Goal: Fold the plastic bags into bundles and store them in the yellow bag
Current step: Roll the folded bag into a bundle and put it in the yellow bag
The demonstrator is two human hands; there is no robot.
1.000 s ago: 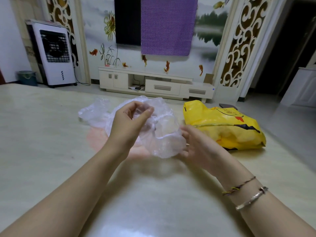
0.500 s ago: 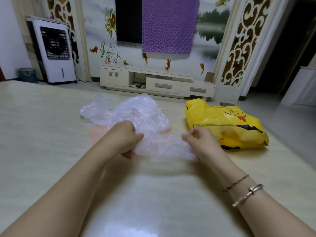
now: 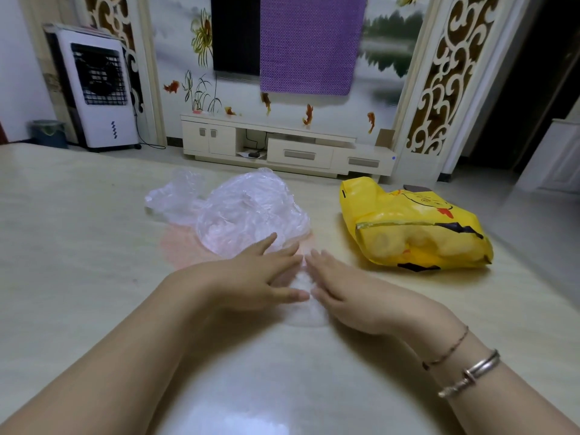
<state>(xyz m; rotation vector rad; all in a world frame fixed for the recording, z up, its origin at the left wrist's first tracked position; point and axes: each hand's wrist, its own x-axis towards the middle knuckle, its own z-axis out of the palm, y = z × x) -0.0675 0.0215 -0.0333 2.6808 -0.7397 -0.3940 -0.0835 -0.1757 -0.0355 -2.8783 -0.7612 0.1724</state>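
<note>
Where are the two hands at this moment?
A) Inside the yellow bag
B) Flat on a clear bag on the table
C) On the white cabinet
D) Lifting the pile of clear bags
B: the left hand and the right hand lie with straight fingers on a flattened clear bag on the table, apart from the yellow bag.

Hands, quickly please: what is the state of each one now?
Left hand: open, fingers straight, pressing flat on the clear plastic bag.
Right hand: open, fingers straight, pressing on the same bag.
</note>
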